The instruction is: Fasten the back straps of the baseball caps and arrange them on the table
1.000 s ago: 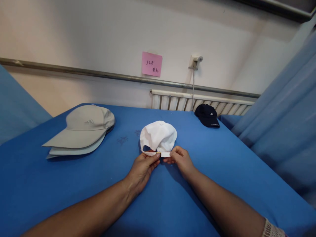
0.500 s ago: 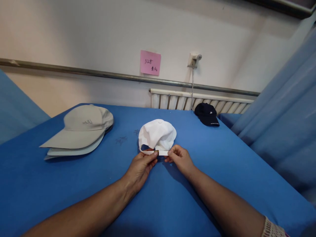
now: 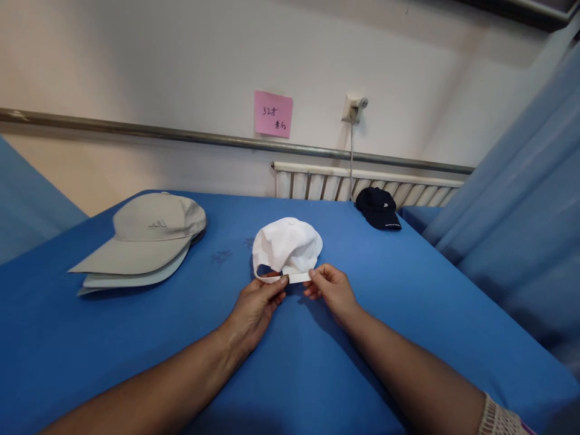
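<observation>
A white baseball cap (image 3: pixel 292 244) sits at the middle of the blue-covered surface, its back opening and adjusting strap (image 3: pixel 298 278) turned toward me. My left hand (image 3: pixel 260 302) pinches the strap near its small brass-coloured buckle (image 3: pixel 284 278), thumb on top. At the strap's right part, my right hand (image 3: pixel 333 287) holds the white band between thumb and fingers. The brim is hidden behind the crown.
Stacked pale grey caps (image 3: pixel 145 229) lie at the left. A dark navy cap (image 3: pixel 378 208) sits at the back right. Behind the blue surface (image 3: pixel 158 356) are a radiator (image 3: pixel 317 181), a metal rail (image 3: pixel 203 139) and a cord; a blue curtain (image 3: pixel 512 181) hangs at the right.
Both hands keep their pinch on the cap's strap. The whole view has shifted slightly, and the cap has hardly moved.
</observation>
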`<state>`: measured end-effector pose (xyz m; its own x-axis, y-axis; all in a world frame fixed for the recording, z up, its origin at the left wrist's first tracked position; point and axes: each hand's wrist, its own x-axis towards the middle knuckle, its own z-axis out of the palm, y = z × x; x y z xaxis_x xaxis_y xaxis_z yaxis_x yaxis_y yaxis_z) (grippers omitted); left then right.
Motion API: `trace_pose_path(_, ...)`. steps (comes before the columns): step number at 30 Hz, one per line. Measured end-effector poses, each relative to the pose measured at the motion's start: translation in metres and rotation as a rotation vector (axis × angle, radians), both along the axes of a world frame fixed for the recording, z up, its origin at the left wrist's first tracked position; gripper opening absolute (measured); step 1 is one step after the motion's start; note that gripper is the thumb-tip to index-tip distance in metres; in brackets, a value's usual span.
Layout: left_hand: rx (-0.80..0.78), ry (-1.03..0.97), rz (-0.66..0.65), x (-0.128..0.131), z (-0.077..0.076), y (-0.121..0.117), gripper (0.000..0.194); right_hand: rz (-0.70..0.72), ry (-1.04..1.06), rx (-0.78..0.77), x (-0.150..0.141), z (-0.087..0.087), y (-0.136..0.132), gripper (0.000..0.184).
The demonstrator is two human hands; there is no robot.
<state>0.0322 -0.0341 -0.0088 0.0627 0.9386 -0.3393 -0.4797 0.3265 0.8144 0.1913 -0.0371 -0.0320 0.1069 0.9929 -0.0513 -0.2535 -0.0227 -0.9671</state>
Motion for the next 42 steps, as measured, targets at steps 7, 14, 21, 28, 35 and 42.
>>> trace_pose_path(7,0.027,-0.009,-0.025,-0.001,-0.001,0.001,0.029,0.061,0.379,-0.299,-0.014,0.01,-0.021,0.041)
trace_pose_path(14,0.05,0.013,-0.089,-0.001,-0.002,0.001,0.031,0.196,0.526,-0.294,-0.022,0.009,-0.022,0.034)
trace_pose_path(21,0.065,0.047,-0.091,0.001,-0.008,0.002,0.038,0.128,0.56,-0.3,-0.024,0.008,-0.018,0.035)
trace_pose_path(28,0.057,0.072,-0.079,0.001,-0.009,0.001,0.04,0.132,0.516,-0.267,-0.029,0.008,-0.018,0.041)
trace_pose_path(35,0.07,0.054,-0.099,0.001,-0.007,0.0,0.04,0.106,0.474,-0.253,-0.03,0.007,-0.018,0.04)
trace_pose_path(42,0.076,0.055,-0.108,0.002,-0.007,0.0,0.039,0.108,0.459,-0.245,-0.03,0.005,-0.018,0.038)
